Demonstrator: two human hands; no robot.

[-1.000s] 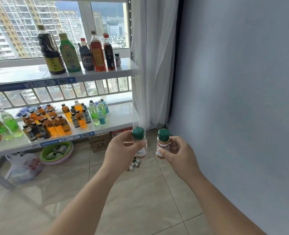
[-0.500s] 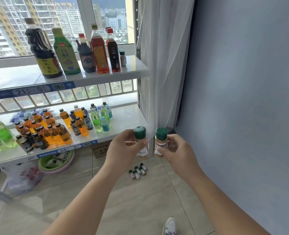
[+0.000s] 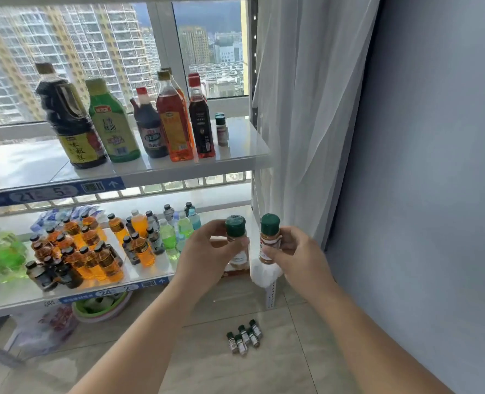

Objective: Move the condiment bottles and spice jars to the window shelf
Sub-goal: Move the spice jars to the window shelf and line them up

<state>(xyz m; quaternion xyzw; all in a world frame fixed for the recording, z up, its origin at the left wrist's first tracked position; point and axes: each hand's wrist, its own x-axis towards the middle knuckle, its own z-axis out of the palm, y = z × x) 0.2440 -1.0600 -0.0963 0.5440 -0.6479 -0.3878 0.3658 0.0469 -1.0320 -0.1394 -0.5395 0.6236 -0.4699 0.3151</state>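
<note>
Daylit window (image 3: 93, 52), white curtain (image 3: 306, 109), grey-blue wall (image 3: 434, 166), tiled floor (image 3: 235, 371).

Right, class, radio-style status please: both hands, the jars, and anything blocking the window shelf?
Left hand holding spice jar. Right hand holding second jar. Both upright, below window shelf. Free spot right of shelved jars; more jars on floor.

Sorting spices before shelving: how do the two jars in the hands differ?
The left hand's jar looks paler, its label largely hidden; the right hand's jar shows orange-brown contents and a white label. The left hand wraps its jar more. Both are upright with green caps.
</note>
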